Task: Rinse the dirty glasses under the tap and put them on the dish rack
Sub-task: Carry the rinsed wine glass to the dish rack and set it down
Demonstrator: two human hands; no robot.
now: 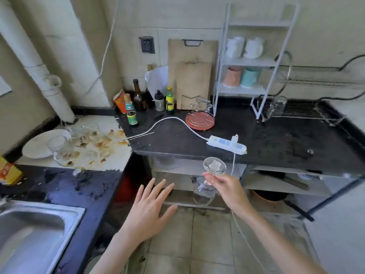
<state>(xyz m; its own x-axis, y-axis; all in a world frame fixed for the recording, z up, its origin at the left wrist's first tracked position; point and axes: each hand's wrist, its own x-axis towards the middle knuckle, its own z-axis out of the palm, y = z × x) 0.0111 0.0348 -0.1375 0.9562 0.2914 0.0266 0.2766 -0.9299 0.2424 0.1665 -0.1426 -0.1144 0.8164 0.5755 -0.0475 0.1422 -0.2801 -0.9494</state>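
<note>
Head view: right hand [223,186] pinches an upturned wine glass [205,191] by its stem (foot uppermost); left hand [150,210] hovers, fingers spread.

power strip [227,144] on black counter [276,139] | 2 cutting boards [192,76] against wall | white shelf [254,62]

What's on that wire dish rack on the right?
One clear glass stands at the left end of the dish rack. The rest of its wire shows bare. The white shelf unit's leg covers the rack's near-left corner.
</note>
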